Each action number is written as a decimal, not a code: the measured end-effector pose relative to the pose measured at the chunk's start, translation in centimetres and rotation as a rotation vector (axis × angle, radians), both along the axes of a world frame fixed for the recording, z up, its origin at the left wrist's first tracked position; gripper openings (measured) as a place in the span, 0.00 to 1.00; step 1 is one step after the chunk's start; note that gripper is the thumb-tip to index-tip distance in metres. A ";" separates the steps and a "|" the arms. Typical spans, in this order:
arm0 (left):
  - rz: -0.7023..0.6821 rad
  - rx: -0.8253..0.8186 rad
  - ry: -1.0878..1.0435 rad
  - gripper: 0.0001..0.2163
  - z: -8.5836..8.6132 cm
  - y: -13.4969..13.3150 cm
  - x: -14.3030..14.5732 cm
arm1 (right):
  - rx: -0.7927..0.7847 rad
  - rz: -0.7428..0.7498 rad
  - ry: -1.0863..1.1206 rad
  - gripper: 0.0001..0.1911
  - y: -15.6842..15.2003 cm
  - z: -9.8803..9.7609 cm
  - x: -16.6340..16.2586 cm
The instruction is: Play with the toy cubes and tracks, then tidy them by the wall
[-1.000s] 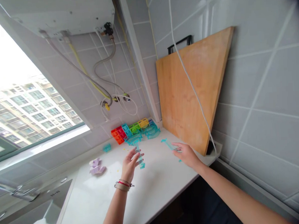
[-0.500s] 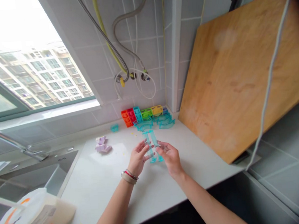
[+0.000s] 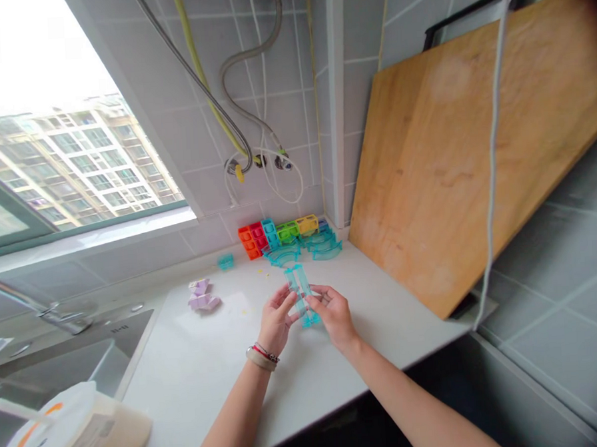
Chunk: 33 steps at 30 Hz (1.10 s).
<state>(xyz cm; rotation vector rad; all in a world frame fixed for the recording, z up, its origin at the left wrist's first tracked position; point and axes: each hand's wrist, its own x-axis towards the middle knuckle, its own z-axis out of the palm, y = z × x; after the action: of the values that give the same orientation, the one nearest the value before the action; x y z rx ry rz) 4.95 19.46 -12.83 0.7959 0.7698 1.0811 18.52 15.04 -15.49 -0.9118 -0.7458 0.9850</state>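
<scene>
Two straight, see-through teal plastic track pieces are held side by side over the white counter (image 3: 206,368). My left hand (image 3: 277,316) is closed on the left track piece (image 3: 292,280), thumb on its face. The right track piece (image 3: 302,280) is gripped by my right hand (image 3: 333,314) between thumb and fingers. Their long edges lie close together, and I cannot tell whether they touch. Beyond my hands lie curved teal pieces (image 3: 283,255) and more curved teal pieces (image 3: 326,248), in front of a row of coloured plastic blocks (image 3: 253,240).
Lilac blocks (image 3: 202,298) and a small teal piece (image 3: 225,261) lie on the counter's left. A lidded drink cup (image 3: 109,427) with a straw stands near left, beside the sink (image 3: 129,336). A large wooden board (image 3: 455,155) leans at right, with a white cable (image 3: 493,146) hanging before it.
Both hands have drawn slightly closer, narrowing the gap between the two teal track pieces. The camera view has shifted a little, so the surroundings sit lower and further left.
</scene>
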 end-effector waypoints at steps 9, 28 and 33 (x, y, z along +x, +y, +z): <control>0.000 -0.007 0.015 0.23 0.1 0.0 0.0 | -0.026 -0.001 -0.019 0.20 0.0 0.0 0.1; 0.004 0.005 0.038 0.22 0.4 0.1 -0.2 | -0.052 0.046 0.023 0.22 -0.1 0.1 0.0; -0.006 0.013 0.063 0.24 0.1 0.1 -0.1 | -0.054 0.043 0.053 0.23 0.1 -0.1 -0.1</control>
<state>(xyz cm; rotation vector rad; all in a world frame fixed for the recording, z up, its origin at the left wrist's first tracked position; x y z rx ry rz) 4.88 19.58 -12.70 0.8458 0.8140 1.0604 18.41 15.16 -15.59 -0.9166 -0.6996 1.0678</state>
